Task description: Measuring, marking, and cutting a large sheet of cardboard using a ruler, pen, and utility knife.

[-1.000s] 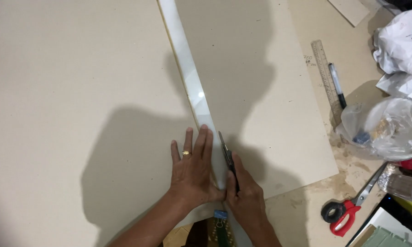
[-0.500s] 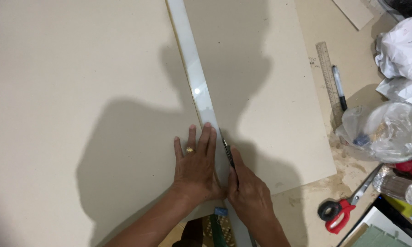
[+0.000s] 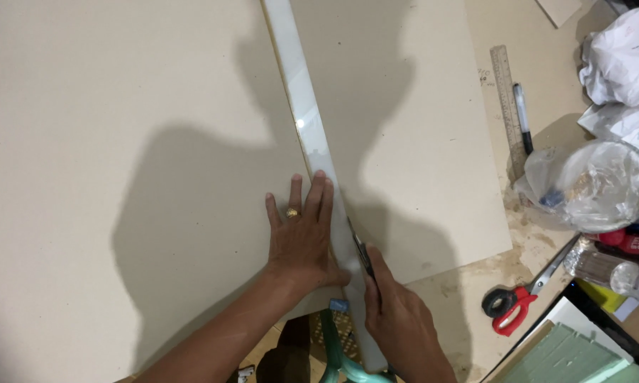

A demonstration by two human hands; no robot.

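Observation:
A large beige board (image 3: 120, 142) covers most of the work surface. A long white straightedge strip (image 3: 301, 106) lies across it, running from the top centre down toward me. My left hand (image 3: 301, 230), with a ring on one finger, presses flat on the board and the strip's left edge, fingers spread. My right hand (image 3: 397, 319) grips a dark utility knife (image 3: 362, 255), its blade against the strip's right edge near the board's front edge.
To the right lie a metal ruler (image 3: 507, 106), a black pen (image 3: 523, 117), red-handled scissors (image 3: 521, 298), a clear plastic bag (image 3: 592, 184) with small items, white bags (image 3: 624, 60) and green foam blocks (image 3: 568, 354). A teal chair frame (image 3: 340, 354) shows below the board's edge.
My right hand has drawn the knife down along the strip toward me. My left hand stays pressed on the strip and board, and the view has shifted slightly.

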